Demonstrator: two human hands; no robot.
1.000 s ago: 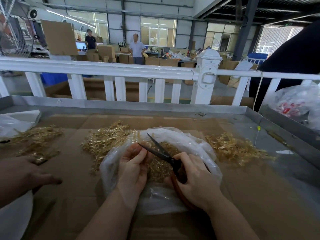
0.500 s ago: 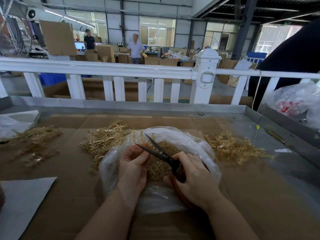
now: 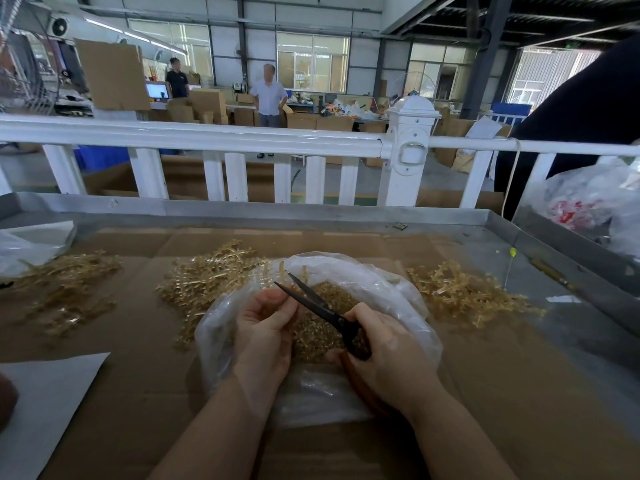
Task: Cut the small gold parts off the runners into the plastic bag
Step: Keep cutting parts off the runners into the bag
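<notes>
A clear plastic bag [image 3: 398, 306] lies open on the cardboard-lined table, with a heap of small gold parts [image 3: 322, 327] inside. Over the bag's mouth my right hand [image 3: 388, 355] grips black scissors [image 3: 318, 304] by their handles, the blades parted and pointing up and left. My left hand [image 3: 266, 327] is curled beside the blade tips; what it pinches is hidden by the fingers. Gold runners lie in a pile [image 3: 207, 282] behind the bag on the left.
More gold runner piles sit at the far left [image 3: 65, 289] and to the right [image 3: 464, 292]. A white sheet [image 3: 45, 403] lies at the near left. Another bag [image 3: 595, 202] rests on the right tray edge. A metal rim [image 3: 242, 207] and a white fence [image 3: 207, 140] bound the far side.
Another person's hand at the near left has withdrawn, uncovering the white sheet. My hands and the scissors stay over the bag with barely any shift.
</notes>
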